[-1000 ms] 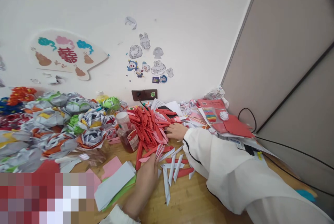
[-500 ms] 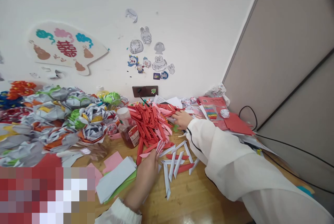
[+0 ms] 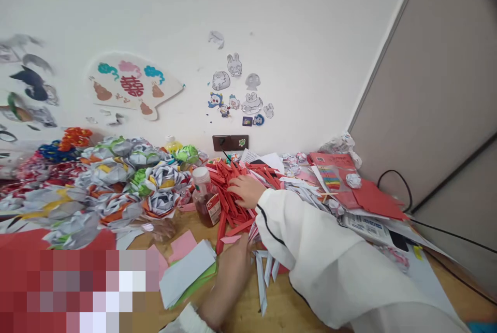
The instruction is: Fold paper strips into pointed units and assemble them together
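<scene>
Left hand (image 3: pixel 235 260), fingers closed, holds pink-and-white paper strips (image 3: pixel 253 231); right hand (image 3: pixel 246 190), fingers loosely spread, covers narrow creased red strips (image 3: pixel 224 190), grip impossible to tell. These lie heaped on a wooden table (image 3: pixel 279 313) before a white wall (image 3: pixel 310 58).

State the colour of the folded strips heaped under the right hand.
The heaped strips are mostly red, seen in the head view.

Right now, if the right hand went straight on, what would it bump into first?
Probably the red folded paper strips where the right hand points, with the bottle beyond; the hand's height over the strips is unclear.
</scene>
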Motion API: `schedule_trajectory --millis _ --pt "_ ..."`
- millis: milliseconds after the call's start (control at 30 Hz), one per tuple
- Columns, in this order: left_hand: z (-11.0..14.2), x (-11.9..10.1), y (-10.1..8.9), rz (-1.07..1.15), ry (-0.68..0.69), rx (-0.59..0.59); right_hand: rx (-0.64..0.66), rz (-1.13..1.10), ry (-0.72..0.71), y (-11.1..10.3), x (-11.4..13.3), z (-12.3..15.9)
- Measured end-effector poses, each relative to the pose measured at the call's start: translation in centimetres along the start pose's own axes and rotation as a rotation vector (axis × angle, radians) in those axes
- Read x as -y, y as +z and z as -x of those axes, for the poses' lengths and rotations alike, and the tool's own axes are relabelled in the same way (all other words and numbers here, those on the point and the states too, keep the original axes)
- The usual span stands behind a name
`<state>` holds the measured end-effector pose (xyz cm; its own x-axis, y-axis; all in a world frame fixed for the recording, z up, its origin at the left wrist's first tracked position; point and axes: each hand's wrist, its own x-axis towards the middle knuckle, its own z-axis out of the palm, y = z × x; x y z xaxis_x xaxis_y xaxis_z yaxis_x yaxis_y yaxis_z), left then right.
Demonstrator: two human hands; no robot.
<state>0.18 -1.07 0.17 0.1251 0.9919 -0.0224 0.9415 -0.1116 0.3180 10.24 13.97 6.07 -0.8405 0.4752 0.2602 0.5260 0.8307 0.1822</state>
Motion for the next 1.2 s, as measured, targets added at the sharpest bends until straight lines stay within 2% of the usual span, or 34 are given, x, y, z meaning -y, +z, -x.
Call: schedule_trajectory --millis 100,267,400,533,667,733,800,900,967,1033,1100,1200 --pt "0.0 0.1 0.2 0.015 0.001 -0.001 0.016 -0.035 -0.043 1.1 0.5 -2.5" --pt "-0.1 0.2 0.1 0.016 0.005 0.028 0.118 0.000 0.094 2.3 -0.7 -3.0" --pt "0.0 -0.1 -0.4 -0.015 -0.024 0.088 0.151 0.029 0.196 1.3 -3.1 -1.8" --pt "0.1 -0.6 -1.1 -0.004 -0.052 0.135 0.111 0.045 0.287 -0.6 -5.0 -0.8" --pt "0.1 -1.2 -1.7 0.017 -0.085 0.182 0.031 0.040 0.284 -1.5 -3.4 -1.5" --pt "0.2 -1.5 -2.0 0.026 -0.082 0.188 -0.010 0.018 0.208 -1.3 -1.7 -2.4" --pt "0.2 -1.7 -2.3 0.032 -0.076 0.183 -0.016 0.046 0.203 -0.7 -0.4 -3.4" --pt "0.3 -1.8 -2.5 0.040 -0.076 0.181 -0.092 0.130 0.415 0.0 0.2 -4.5" --pt "0.2 -1.7 -2.5 0.045 -0.076 0.186 -0.114 0.118 0.414 0.3 0.0 -4.8" --pt "0.2 -1.7 -2.5 0.048 -0.078 0.192 -0.076 0.076 0.277 0.8 -0.1 -4.7" --pt "0.2 -1.7 -2.5 0.054 -0.081 0.195 0.004 0.030 0.222 1.4 0.1 -4.5" --pt "0.3 -1.8 -2.6 0.071 -0.078 0.190 0.141 -0.047 0.373 2.4 0.5 -4.7"
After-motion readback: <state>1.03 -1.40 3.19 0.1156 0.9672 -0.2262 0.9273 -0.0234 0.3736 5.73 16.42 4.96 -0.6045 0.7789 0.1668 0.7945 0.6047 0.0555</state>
